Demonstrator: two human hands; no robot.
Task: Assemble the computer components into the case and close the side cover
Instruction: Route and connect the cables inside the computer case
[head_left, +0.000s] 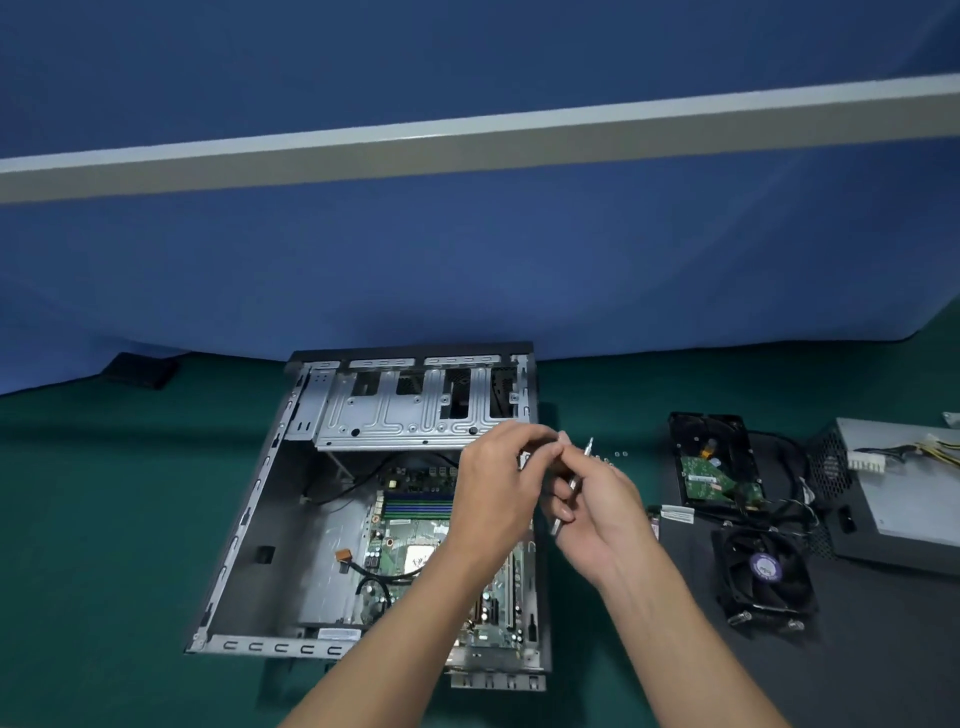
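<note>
The computer case (244, 525) is laid on its side on the green worktop (104, 519), open side up, so that its interior can be reached from above; a motherboard (410, 545) is seated inside, below the bare drive cage (395, 415). A slim screwdriver (571, 486) is gripped in the curled fingers of the right hand (597, 514) over the case's right edge. The left hand (498, 493) is brought to it with its fingers (540, 441) pinched together, probably to set a screw on the tool, though none can be made out. The hard drive (711, 462), cooler fan (763, 577) and power supply (904, 499) are left well right, uninstalled, with loose screws (618, 454) near the case
</note>
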